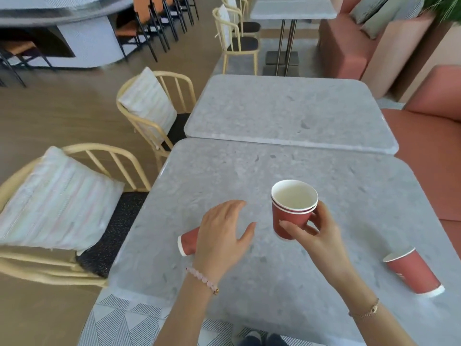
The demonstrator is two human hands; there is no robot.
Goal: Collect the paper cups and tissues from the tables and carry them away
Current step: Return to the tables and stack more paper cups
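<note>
My right hand (pixel 315 233) grips a stack of red paper cups (pixel 290 211) with white rims, held upright just above the near grey table (pixel 274 270). My left hand (pixel 222 236) hovers with fingers spread over a red cup (pixel 188 242) that lies on its side at the table's left, its white rim pointing left; the hand hides most of it. Another red cup (pixel 414 272) lies on its side near the table's right edge. No tissues are in sight.
A second grey table (pixel 287 113) butts against the far edge of the near one. Cream wooden chairs with striped cushions (pixel 57 198) stand along the left side. A pink bench (pixel 431 151) runs along the right. More tables and chairs stand farther back.
</note>
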